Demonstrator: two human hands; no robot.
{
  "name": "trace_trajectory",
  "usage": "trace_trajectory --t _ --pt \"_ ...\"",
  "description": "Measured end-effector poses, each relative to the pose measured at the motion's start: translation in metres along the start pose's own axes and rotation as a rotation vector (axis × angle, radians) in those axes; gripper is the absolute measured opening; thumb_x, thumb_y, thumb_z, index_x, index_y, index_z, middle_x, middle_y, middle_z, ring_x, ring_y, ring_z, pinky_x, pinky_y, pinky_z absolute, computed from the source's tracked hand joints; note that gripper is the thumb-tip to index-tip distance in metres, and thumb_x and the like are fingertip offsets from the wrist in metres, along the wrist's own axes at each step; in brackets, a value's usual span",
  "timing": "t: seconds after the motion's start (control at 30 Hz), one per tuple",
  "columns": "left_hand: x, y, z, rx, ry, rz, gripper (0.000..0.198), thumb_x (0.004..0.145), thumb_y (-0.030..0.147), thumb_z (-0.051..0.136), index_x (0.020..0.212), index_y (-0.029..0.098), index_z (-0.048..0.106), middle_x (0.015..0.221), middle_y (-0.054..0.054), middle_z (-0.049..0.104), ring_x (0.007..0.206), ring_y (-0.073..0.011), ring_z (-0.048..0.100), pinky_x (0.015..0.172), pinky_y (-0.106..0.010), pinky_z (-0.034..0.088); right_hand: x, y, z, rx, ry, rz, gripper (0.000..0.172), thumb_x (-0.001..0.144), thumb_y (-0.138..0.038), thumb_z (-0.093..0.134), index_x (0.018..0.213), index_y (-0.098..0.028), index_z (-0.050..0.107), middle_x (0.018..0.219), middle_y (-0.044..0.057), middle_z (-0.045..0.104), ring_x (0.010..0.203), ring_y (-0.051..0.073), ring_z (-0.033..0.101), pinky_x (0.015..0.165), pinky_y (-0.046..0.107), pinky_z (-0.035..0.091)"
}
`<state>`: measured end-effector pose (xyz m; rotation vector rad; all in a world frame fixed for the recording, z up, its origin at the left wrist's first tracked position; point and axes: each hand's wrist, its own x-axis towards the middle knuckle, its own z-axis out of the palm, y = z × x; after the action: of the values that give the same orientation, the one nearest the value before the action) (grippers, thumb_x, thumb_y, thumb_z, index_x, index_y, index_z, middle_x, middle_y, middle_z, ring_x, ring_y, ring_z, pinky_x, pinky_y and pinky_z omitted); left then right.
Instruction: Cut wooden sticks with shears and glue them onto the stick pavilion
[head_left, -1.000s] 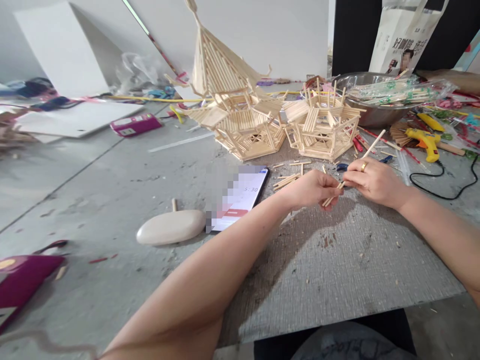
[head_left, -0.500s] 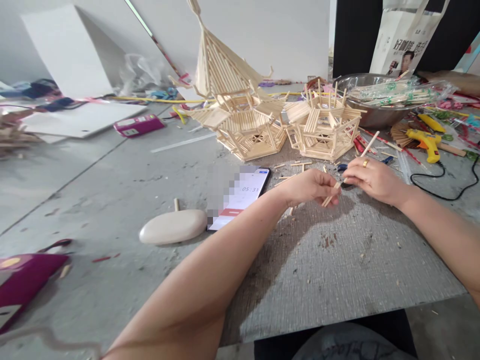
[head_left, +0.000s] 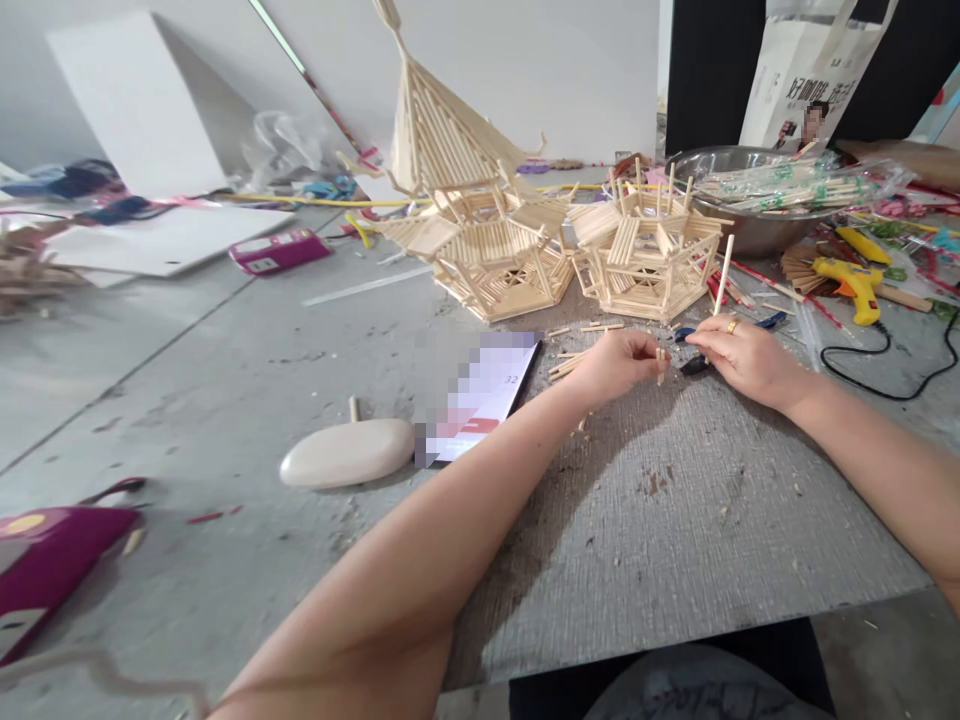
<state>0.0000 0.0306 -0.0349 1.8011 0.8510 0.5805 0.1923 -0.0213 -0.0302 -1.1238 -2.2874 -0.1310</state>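
Pinched in the fingers of my left hand [head_left: 621, 362] are short wooden stick pieces [head_left: 661, 366], held roughly upright above the table. My right hand [head_left: 742, 358], a ring on one finger, grips a longer wooden stick [head_left: 724, 272] that points up. A blue-and-black hand tool [head_left: 694, 366] is beside and partly behind the right hand; its exact kind is hard to make out. More cut sticks [head_left: 568, 366] lie beyond my left wrist. Behind both hands stand two stick-built models, one with a tall pointed roof [head_left: 442, 130] and one roofless [head_left: 649, 265].
A phone [head_left: 480, 400] and a pale rounded object [head_left: 349, 452] lie left of my left arm. At right are a yellow glue gun [head_left: 855, 285] with its black cord and a metal bowl [head_left: 765, 232] with bagged sticks. Purple packs [head_left: 277, 250] lie to the left.
My hands have moved slightly apart. The stick in my right hand has tipped more upright, and the short pieces in my left hand have turned upright.
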Motion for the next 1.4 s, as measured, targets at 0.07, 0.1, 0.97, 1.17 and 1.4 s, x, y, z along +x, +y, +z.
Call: trace_trajectory --t 0.07,0.1,0.97,1.17,1.4 --pt "0.000 0.000 -0.001 0.098 -0.008 0.017 0.007 0.066 0.019 0.058 0.062 0.013 0.059 0.063 0.001 0.059 0.058 -0.0077 0.049 0.060 -0.022 0.038 0.000 -0.001 0.000 -0.001 -0.009 0.001 0.025 0.086 -0.015 0.039 0.096 -0.013 0.062 0.095 0.011 0.062 0.089 0.019 0.057 0.079 0.035 0.048" --pt "0.000 0.001 -0.002 0.142 -0.016 0.027 0.008 0.067 0.019 0.057 0.063 0.013 0.059 0.062 0.001 0.058 0.058 -0.0077 0.049 0.059 -0.022 0.038 0.000 -0.001 0.000 -0.001 -0.012 -0.001 0.026 0.086 -0.014 0.039 0.097 -0.013 0.062 0.095 0.012 0.062 0.089 0.019 0.057 0.079 0.035 0.048" --pt "-0.003 0.009 -0.008 0.401 -0.002 0.043 0.018 0.073 0.021 0.048 0.064 0.015 0.062 0.055 0.001 0.058 0.051 -0.0078 0.046 0.052 -0.021 0.033 0.000 -0.004 0.001 0.072 0.015 0.013 0.025 0.081 -0.008 0.041 0.096 -0.017 0.058 0.097 0.008 0.060 0.090 0.017 0.057 0.080 0.036 0.048" --pt "-0.005 0.023 -0.028 0.819 0.126 -0.054 0.021 0.071 0.019 0.047 0.053 0.015 0.055 0.048 0.001 0.048 0.049 -0.0096 0.038 0.051 -0.025 0.025 0.002 -0.007 -0.001 0.258 0.146 0.161 0.030 0.080 -0.012 0.048 0.107 -0.024 0.054 0.117 0.008 0.050 0.086 0.016 0.059 0.081 0.039 0.049" --pt "-0.007 0.028 -0.026 0.867 0.246 -0.018 0.018 0.073 0.019 0.047 0.060 0.014 0.059 0.056 -0.002 0.052 0.056 -0.0120 0.043 0.055 -0.026 0.027 0.002 -0.011 -0.001 0.440 0.094 0.287 0.069 0.078 -0.011 0.050 0.136 -0.035 0.020 0.147 0.010 0.007 0.075 0.012 0.061 0.069 0.034 0.054"
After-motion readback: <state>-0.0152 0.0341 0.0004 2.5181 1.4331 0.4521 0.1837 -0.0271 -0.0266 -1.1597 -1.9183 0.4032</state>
